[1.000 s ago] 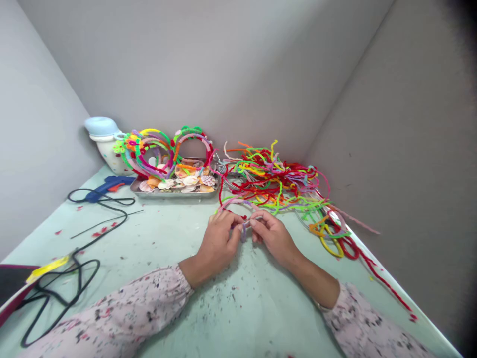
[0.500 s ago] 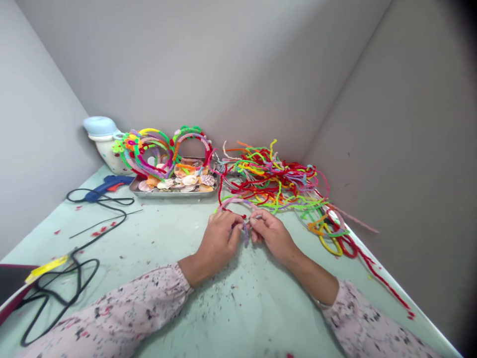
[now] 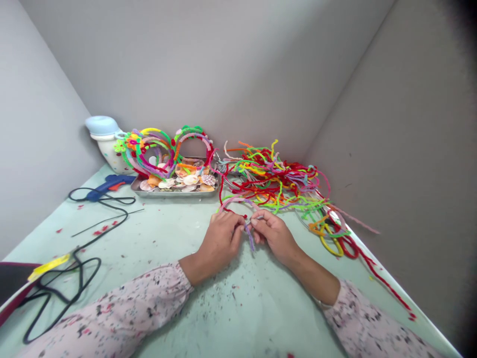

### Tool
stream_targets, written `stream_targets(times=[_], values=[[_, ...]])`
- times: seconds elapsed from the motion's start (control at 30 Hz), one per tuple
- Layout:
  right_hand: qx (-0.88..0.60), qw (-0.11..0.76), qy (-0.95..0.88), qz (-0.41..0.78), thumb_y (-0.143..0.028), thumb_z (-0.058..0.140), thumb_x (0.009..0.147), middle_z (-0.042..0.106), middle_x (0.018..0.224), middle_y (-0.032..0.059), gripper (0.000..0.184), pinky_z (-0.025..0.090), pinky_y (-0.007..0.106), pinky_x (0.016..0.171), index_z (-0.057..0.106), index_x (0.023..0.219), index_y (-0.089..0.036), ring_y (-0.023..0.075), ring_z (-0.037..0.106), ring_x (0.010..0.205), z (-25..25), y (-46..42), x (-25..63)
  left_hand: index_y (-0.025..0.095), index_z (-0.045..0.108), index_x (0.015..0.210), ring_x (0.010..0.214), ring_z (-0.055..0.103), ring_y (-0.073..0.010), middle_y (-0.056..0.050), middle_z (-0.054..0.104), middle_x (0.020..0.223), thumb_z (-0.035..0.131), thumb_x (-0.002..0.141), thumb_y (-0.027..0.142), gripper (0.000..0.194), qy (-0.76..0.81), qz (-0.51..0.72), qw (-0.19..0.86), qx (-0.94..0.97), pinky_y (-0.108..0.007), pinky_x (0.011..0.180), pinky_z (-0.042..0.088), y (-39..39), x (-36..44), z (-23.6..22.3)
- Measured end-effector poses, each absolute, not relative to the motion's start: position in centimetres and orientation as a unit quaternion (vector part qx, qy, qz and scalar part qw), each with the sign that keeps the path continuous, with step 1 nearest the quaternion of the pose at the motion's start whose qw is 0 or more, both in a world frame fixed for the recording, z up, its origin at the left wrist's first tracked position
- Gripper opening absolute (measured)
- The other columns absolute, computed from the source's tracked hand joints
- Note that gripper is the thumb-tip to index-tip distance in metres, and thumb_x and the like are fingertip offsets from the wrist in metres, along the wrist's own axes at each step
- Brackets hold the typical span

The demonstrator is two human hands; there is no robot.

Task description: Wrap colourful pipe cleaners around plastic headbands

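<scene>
My left hand (image 3: 219, 242) and my right hand (image 3: 274, 236) meet at the middle of the mint-green table (image 3: 156, 233). Between them they pinch a pale pink chenille stem (image 3: 233, 200), which arcs up and away from my left fingers. A short purple chenille end (image 3: 250, 237) hangs below my fingertips. My right thumb and forefinger hold a thin grey stem tip (image 3: 257, 217). The tangled pile of multicoloured chenille stems (image 3: 276, 181) lies just beyond my hands. Fingers hide the joint between the stems.
A metal tray of seashells (image 3: 173, 194) stands at the back, with finished chenille hoops (image 3: 149, 149) leaning there. A blue glue gun (image 3: 108, 183) with a black cord (image 3: 84, 276) lies to the left. Grey walls close the back and sides.
The purple end has swung to the right and now hangs at a slant. My hands have shifted slightly, and the stems stay pinched between them.
</scene>
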State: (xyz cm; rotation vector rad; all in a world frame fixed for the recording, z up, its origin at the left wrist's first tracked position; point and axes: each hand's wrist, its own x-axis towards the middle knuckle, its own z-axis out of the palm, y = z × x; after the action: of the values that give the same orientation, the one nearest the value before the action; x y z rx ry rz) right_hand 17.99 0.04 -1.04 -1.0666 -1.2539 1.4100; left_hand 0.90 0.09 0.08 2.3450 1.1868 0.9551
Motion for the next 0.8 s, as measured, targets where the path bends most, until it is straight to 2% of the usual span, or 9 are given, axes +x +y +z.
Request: stream_targets(times=[0.43,0.63,0.8], values=[[-0.438,0.480,-0.506,0.567,-0.034,0.063,0.079,0.061,0.058,-0.0041,0.019,0.034,0.021,0.045,0.055,0.088,-0.019,0.0092,0.049,0.046,-1.08,0.00,17.90,0.018,0.056,0.085,0.085,0.054,-0.0200,-0.003,0.061,0.084,0.045,0.087,0.016,0.010,0.427,0.342,0.155,0.823,-0.038,0.082,0.038,-0.05,0.89,-0.17],[-0.445,0.476,-0.516,0.556,-0.035,0.062,0.080,0.065,0.068,-0.0012,0.020,0.036,0.022,0.047,0.056,0.089,-0.019,0.0092,0.051,0.049,-0.73,-0.11,17.79,0.018,0.054,0.090,0.088,0.054,-0.0217,-0.004,0.062,0.088,0.053,0.080,0.014,0.012,0.423,0.345,0.138,0.827,-0.038,0.082,0.038,-0.10,0.80,-0.13],[-0.459,0.460,-0.538,0.536,-0.037,0.063,0.080,0.062,0.067,-0.0017,0.021,0.038,0.023,0.049,0.057,0.087,-0.019,0.0101,0.051,0.051,-0.59,-0.17,17.67,0.019,0.054,0.088,0.086,0.054,-0.0212,-0.003,0.061,0.085,0.056,0.077,0.012,0.013,0.428,0.365,0.125,0.817,-0.038,0.083,0.039,0.20,0.78,-0.38]])
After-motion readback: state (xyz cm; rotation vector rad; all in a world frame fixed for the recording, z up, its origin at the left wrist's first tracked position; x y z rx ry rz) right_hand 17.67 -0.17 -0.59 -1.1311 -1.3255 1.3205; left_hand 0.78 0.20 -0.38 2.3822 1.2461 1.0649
